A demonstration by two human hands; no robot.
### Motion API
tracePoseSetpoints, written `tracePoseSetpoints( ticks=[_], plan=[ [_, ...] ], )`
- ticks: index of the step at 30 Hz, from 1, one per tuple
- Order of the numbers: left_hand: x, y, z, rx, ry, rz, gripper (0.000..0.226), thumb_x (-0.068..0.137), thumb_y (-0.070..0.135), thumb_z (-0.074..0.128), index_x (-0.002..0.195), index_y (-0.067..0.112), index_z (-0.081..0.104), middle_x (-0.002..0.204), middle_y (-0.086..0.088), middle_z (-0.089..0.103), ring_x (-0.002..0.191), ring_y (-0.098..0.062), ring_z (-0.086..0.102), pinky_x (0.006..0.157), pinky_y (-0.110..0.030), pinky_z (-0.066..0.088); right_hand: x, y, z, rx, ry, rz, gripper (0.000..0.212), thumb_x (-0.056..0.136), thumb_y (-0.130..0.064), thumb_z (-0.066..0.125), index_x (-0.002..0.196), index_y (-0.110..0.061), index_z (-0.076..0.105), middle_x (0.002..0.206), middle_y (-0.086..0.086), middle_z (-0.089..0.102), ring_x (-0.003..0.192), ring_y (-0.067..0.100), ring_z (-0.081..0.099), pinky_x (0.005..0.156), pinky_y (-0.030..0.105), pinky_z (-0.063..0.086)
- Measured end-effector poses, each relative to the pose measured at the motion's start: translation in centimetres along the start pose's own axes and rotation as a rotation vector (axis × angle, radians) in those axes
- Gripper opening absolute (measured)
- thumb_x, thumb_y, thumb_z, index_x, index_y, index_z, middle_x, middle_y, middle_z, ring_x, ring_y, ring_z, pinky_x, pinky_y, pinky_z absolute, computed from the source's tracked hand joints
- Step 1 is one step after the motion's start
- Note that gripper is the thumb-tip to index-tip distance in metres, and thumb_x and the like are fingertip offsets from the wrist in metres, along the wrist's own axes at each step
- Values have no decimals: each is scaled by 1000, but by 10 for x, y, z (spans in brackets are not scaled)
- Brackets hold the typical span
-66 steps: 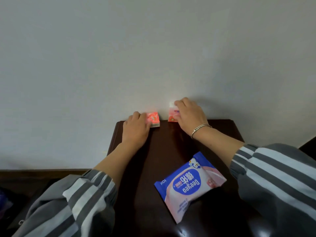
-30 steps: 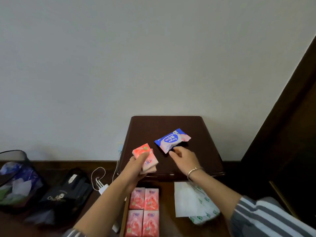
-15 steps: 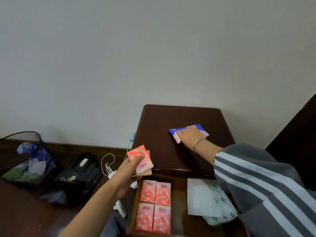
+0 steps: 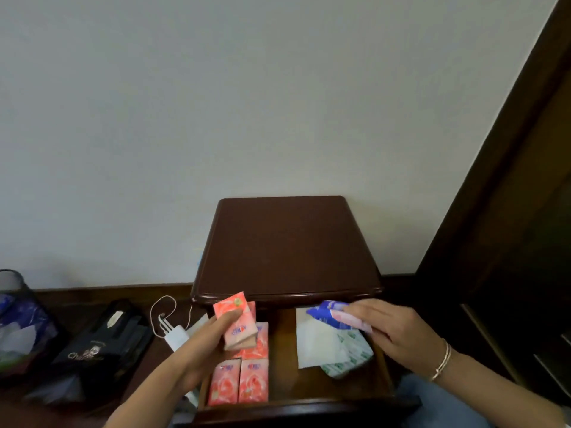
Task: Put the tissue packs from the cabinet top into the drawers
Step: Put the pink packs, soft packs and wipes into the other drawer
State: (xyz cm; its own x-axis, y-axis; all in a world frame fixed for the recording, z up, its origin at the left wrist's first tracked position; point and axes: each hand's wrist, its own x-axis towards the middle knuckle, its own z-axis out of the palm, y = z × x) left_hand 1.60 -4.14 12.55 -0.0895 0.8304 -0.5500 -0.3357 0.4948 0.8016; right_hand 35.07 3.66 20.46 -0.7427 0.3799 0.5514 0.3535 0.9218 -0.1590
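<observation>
At far left, out of play: a waste bin (image 4: 12, 307), a black bag (image 4: 102, 344) and a white charger (image 4: 174, 333) with its cord, down on the floor. Next, over the left side of the open drawer (image 4: 282, 366): the left hand (image 4: 204, 341), curled round two small pink tissue packs (image 4: 241, 330), thumb across the upper face, fingers underneath. Stacked, probably to carry both in one trip. Directly below, already stowed in neat rows: more pink packs (image 4: 225, 381) — likely the landing spot, on or beside them. Behind, the cabinet top (image 4: 287, 242), no pack left in sight on it. Over the drawer's right side, above a white sheet (image 4: 312, 338) and a green-printed pack (image 4: 349, 356): the blue-and-pink pack (image 4: 327, 313), pinched at one end by the right hand (image 4: 395, 329), fingers curled over it, thumb hidden — held low and nearly flat, seemingly for an easy release onto that soft pile. Nothing set down yet.
</observation>
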Motion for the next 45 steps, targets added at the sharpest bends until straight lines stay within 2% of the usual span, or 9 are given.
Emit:
tracePoseSetpoints(
  ticks=[4, 10, 15, 21, 24, 27, 32, 36, 45],
  plan=[
    [-5, -16, 13, -11, -2, -37, 65, 67, 45, 75, 121, 11, 62, 111, -16, 71, 101, -29, 70, 82, -38, 56, -44, 9, 24, -248, -205, -138, 50, 101, -29, 24, 106, -16, 72, 105, -1, 73, 88, 9, 71, 65, 22, 57],
    [-15, -31, 22, 42, -23, -75, 59, 70, 41, 77, 117, 7, 65, 109, -17, 71, 99, -29, 70, 76, -35, 58, -55, 34, 64, -258, -333, -69, 30, 69, -19, 70, 99, -19, 75, 106, -1, 73, 75, 6, 71, 53, 14, 51],
    [-14, -41, 51, 152, -1, -113, 42, 86, 35, 67, 118, 8, 59, 101, -14, 74, 93, -27, 72, 75, -34, 57, -70, 50, 94, -166, -731, 321, 57, 93, -6, 45, 146, -21, 30, 156, -3, 23, 139, 17, 32, 111, 28, 31],
    [16, -51, 111, 469, 111, -79, 45, 93, 31, 59, 127, 4, 49, 112, -17, 68, 96, -29, 68, 83, -37, 56, -77, 45, 94, -147, -795, 494, 69, 89, -3, 39, 148, -31, 18, 159, -11, 8, 147, 17, -4, 118, 44, 2],
    [30, -59, 121, 663, 127, -95, 49, 92, 30, 59, 129, 0, 51, 119, -19, 63, 87, -23, 64, 69, -26, 51, -80, 36, 90, -1, -715, 615, 61, 92, -8, 35, 147, -30, 21, 158, -10, 11, 147, 13, -1, 118, 42, 4],
    [34, -65, 120, 923, 80, -100, 44, 93, 32, 58, 125, 2, 56, 125, -17, 61, 110, -27, 60, 95, -33, 49, -84, 30, 87, 48, -623, 649, 52, 96, -21, 35, 146, -30, 26, 158, -9, 14, 147, 11, 3, 117, 40, 7],
    [35, -74, 114, 1301, 204, 199, 76, 91, 18, 57, 152, 13, 13, 152, -17, 23, 132, -33, 42, 103, -34, 38, -87, 16, 80, 123, -531, 555, 47, 95, -40, 44, 140, -33, 37, 153, -12, 27, 145, 5, 8, 115, 30, 13],
    [36, -80, 107, 1782, 71, 548, 54, 95, 12, 44, 147, 18, 32, 157, -6, 24, 144, -27, 22, 117, -37, 21, -93, 4, 84, 165, -636, 425, 58, 89, -55, 45, 142, -33, 34, 151, -13, 32, 142, 3, 17, 112, 22, 12],
    [27, -70, 84, 1949, -54, 594, 46, 94, 25, 50, 140, 26, 44, 146, 1, 46, 137, -20, 35, 112, -40, 25, -100, -7, 88, 197, -738, 396, 59, 85, -50, 55, 138, -28, 40, 141, -8, 45, 127, 9, 43, 102, 23, 36]
  ],
)
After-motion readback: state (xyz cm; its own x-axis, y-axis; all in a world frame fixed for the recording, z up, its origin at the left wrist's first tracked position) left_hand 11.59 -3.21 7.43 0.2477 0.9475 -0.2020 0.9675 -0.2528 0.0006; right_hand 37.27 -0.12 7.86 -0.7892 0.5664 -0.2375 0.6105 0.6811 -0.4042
